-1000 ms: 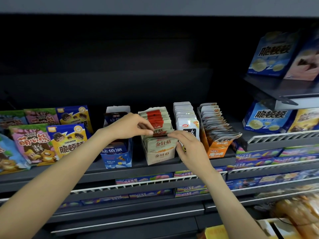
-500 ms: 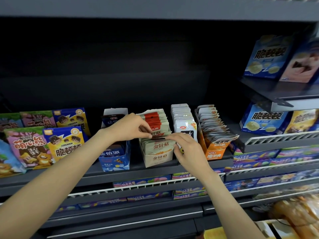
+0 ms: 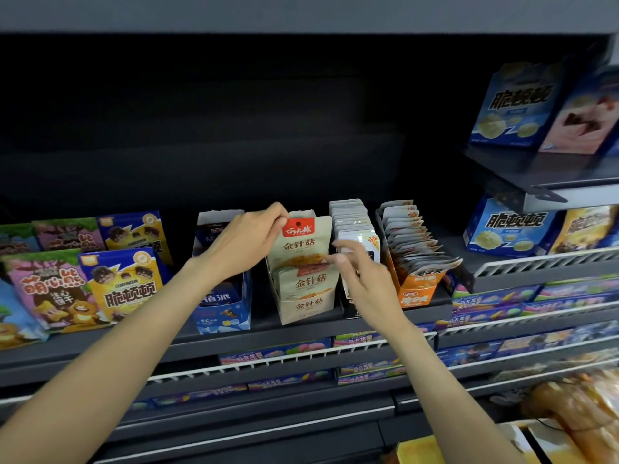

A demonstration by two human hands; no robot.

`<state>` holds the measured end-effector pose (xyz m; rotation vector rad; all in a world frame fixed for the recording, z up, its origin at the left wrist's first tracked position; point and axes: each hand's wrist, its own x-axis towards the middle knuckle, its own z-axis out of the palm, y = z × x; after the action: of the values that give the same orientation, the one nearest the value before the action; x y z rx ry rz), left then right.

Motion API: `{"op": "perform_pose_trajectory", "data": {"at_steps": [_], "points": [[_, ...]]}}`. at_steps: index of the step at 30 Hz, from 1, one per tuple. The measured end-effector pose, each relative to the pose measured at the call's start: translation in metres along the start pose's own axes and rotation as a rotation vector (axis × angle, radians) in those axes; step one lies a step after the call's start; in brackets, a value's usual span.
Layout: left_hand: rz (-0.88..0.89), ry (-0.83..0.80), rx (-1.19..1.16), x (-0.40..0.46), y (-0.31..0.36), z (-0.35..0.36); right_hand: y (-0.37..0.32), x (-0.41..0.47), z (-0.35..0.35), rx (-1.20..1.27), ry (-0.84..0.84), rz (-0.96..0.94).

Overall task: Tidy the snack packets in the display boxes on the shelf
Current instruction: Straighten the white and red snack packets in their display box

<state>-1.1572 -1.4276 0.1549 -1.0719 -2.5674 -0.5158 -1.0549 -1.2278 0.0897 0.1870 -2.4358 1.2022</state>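
Four display boxes stand in a row on the shelf (image 3: 301, 333): one blue box (image 3: 222, 308), one beige box (image 3: 306, 304), one black box (image 3: 351, 308) and one orange box (image 3: 417, 296). Two hands show: the left hand (image 3: 244, 242) and the right hand (image 3: 365, 279). One beige packet (image 3: 301, 241) is raised above its row.

Left hand (image 3: 246, 241) pinches beige packet (image 3: 303, 244) above its box (image 3: 306, 304).

金针菇 on cream packet (image 3: 303, 244), 脆顿顿 on blue box (image 3: 512, 226), perhaps 30% on white packet (image 3: 360, 241)
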Motion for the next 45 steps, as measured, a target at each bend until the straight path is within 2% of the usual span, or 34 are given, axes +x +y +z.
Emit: {"op": "perform_pose_trajectory", "data": {"at_steps": [3,5,9,14,20,25,28,32,36,42,45], "points": [[0.003,0.002,-0.049,-0.003,-0.001,0.003,0.004,0.020,-0.004,0.138,0.090,0.168],[0.005,0.002,-0.079,-0.006,-0.001,0.005,0.007,0.034,-0.009,0.130,0.058,0.216],[-0.035,-0.027,-0.185,-0.011,-0.001,0.009,0.009,0.055,-0.013,-0.020,0.016,0.094],[-0.307,-0.092,-0.546,-0.014,-0.017,0.008,0.016,0.059,-0.010,-0.044,0.072,0.028],[-0.240,-0.249,-0.351,-0.018,-0.016,0.014,0.017,0.055,-0.020,0.099,0.215,0.099],[-0.183,-0.185,-0.231,0.005,-0.019,0.010,0.011,0.051,-0.035,0.099,0.397,0.057],[-0.074,-0.170,0.038,0.020,-0.019,0.014,0.008,0.045,-0.049,0.111,0.473,0.034],[-0.044,-0.174,0.236,0.034,-0.017,0.022,0.006,0.039,-0.059,0.131,0.465,0.045],[-0.028,-0.154,0.212,0.042,-0.017,0.026,0.008,0.035,-0.066,0.123,0.466,0.053],[-0.027,-0.257,0.354,0.034,-0.015,0.032,0.011,0.031,-0.072,0.088,0.461,0.047],[-0.033,-0.270,0.304,0.033,-0.016,0.030,0.008,0.032,-0.077,0.105,0.458,0.031]]}}
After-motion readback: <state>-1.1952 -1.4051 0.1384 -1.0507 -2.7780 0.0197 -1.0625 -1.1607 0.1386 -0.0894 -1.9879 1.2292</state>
